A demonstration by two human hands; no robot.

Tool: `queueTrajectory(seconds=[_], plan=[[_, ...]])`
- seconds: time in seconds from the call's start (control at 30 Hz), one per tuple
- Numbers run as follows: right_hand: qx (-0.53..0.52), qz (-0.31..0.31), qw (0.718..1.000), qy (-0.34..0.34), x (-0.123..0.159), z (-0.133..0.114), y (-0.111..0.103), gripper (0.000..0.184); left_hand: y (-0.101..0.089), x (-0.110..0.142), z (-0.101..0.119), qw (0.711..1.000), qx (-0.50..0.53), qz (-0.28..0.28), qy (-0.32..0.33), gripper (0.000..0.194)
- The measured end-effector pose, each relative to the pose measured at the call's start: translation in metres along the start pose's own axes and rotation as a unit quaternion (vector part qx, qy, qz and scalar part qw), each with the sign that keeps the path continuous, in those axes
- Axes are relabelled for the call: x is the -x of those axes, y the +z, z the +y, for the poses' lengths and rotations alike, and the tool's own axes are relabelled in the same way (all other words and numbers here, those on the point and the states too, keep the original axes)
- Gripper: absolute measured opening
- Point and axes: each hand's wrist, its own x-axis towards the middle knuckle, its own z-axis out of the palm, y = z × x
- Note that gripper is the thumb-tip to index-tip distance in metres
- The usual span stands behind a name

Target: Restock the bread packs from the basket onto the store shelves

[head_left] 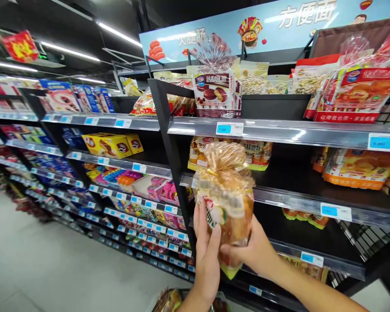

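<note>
Between my two hands is a clear bag of bread (pixel 238 212), gathered at the top, with a yellow-green lower edge. My left hand (pixel 206 247) presses against its left side, thumb and fingers on the wrapper. From the right, my right hand (pixel 250 251) grips the lower part, the thumb across the front. The bag is upright in front of the shelf edge (pixel 279 197). Behind it, similar bread bags (pixel 256 154) stand on the middle shelf, partly hidden by the one I hold.
Above sits a brown-and-white bag of chocolate pies (pixel 216 93). An orange-edged bread bag (pixel 357 169) is at right. Yellow boxes (pixel 108 145) and other packets line shelves to the left, beside the grey floor (pixel 52 255). More packages (pixel 169 299) lie in a container below my hands.
</note>
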Motion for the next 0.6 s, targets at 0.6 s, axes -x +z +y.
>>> queueTrajectory(seconds=[0.6], plan=[[-0.250,0.099,0.951,0.154,-0.064,-0.102,-0.127,0.045,0.032,-0.091,0.033,0.980,-0.061,-0.178,0.070,0.077]])
